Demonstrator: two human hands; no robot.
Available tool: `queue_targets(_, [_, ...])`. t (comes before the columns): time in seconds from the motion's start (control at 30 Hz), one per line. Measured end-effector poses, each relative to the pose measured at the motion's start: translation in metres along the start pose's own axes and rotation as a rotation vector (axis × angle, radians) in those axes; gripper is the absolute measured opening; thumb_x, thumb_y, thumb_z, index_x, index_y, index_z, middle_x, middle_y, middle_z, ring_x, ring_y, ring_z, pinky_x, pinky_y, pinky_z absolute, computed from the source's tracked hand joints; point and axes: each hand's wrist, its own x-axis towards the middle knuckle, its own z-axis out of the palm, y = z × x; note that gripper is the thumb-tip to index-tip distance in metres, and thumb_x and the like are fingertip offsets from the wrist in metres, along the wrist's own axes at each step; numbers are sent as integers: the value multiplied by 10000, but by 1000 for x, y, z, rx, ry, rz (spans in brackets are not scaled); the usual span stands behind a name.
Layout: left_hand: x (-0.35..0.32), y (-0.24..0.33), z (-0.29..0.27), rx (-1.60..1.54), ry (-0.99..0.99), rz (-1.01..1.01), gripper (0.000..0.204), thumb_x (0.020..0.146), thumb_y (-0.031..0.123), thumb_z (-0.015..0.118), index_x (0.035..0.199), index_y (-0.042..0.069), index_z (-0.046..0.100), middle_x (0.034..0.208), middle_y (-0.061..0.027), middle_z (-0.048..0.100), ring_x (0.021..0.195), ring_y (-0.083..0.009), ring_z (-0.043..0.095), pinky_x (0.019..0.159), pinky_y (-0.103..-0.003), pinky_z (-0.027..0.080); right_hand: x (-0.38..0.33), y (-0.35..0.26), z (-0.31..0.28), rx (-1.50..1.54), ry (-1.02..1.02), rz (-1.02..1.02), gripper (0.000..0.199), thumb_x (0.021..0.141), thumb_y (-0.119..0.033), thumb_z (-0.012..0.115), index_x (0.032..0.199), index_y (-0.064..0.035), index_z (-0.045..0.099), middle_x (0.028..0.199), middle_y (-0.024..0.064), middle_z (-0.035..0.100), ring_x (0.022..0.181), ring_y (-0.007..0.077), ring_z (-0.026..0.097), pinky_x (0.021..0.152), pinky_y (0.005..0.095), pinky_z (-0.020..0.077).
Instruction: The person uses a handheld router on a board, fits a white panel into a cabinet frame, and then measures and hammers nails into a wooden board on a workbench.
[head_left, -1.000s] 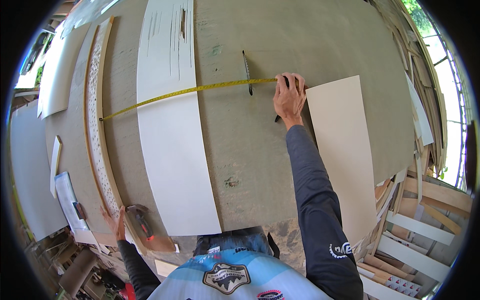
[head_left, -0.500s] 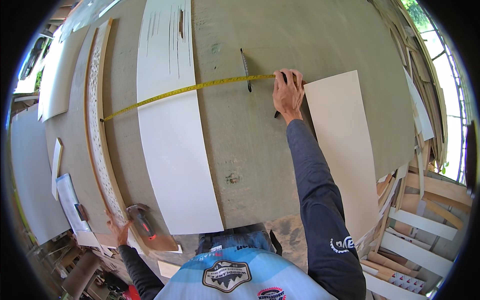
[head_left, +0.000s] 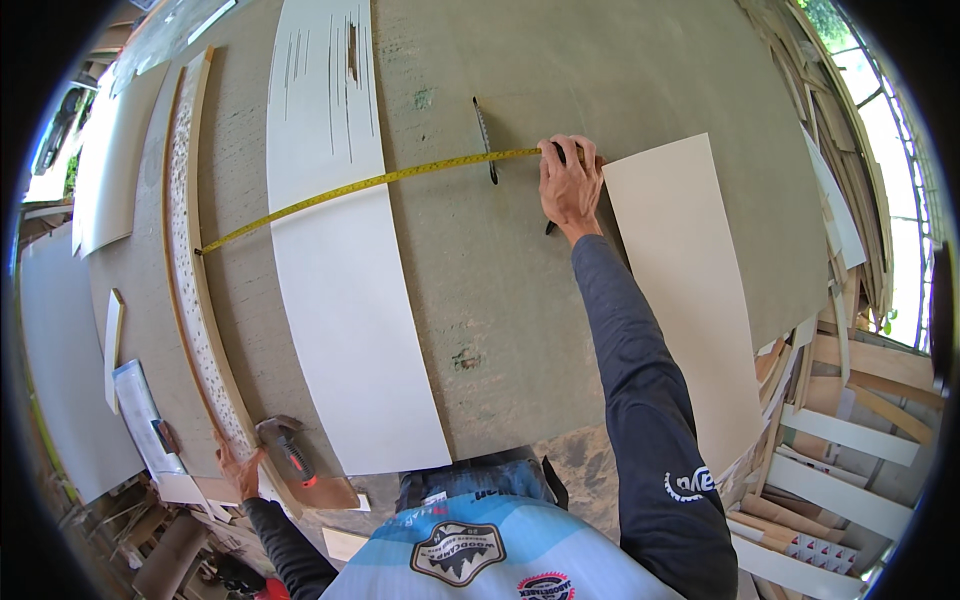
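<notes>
My right hand (head_left: 572, 190) is closed around the case of a tape measure, which its fingers mostly hide. From it the yellow tape blade (head_left: 330, 193) stretches leftward, over a white panel strip (head_left: 350, 300), to the edge of a long wooden beam (head_left: 190, 230) with a speckled top face. At the beam's near end, my left hand (head_left: 238, 472) grips it with the fingers wrapped round its sides. A hammer (head_left: 292, 455) with a black and red handle lies just right of that hand. Under the tape, near my right hand, is a thin dark strip (head_left: 487, 140) with a toothed-looking edge.
A large grey-green worktop (head_left: 500, 300) carries these things. A cream panel (head_left: 685, 290) lies beside my right forearm. More sheets (head_left: 115, 160) lie at the far left. Stacked boards and offcuts (head_left: 850, 440) line the right side. A clear-looking flat case (head_left: 148, 415) lies at the left.
The view has shifted slightly, so the things appear a little displaced. Both hands keep their holds, and the tape stays stretched to the beam.
</notes>
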Motion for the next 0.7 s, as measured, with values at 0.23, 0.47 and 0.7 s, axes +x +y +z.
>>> queue_targets(0.23, [0, 6, -2, -2, -12, -48, 1158, 517, 246, 815, 1549, 139, 301, 1205, -233, 562, 1118, -423, 536, 992, -462, 414, -2, 0, 2, -12, 1, 3, 223, 837, -146, 675, 1053, -172, 627, 1092, -10, 565, 1125, 257, 482, 826, 486, 428])
queue_targets(0.47, [2, 3, -2, 28, -35, -43, 1147, 517, 228, 808, 1541, 101, 307, 1281, -265, 541, 1173, -436, 516, 1019, -463, 403, -1, 0, 3, -31, 7, -3, 206, 834, -149, 674, 1034, -170, 635, 1078, -12, 572, 1107, 252, 492, 817, 463, 426])
queue_targets(0.7, [6, -3, -2, 7, -57, -30, 1151, 525, 236, 821, 1537, 74, 299, 1296, -292, 529, 1219, -435, 482, 1050, -469, 373, -1, -2, 3, -43, 43, -9, 194, 821, -156, 672, 1012, -170, 643, 1066, -14, 573, 1087, 252, 499, 801, 449, 424])
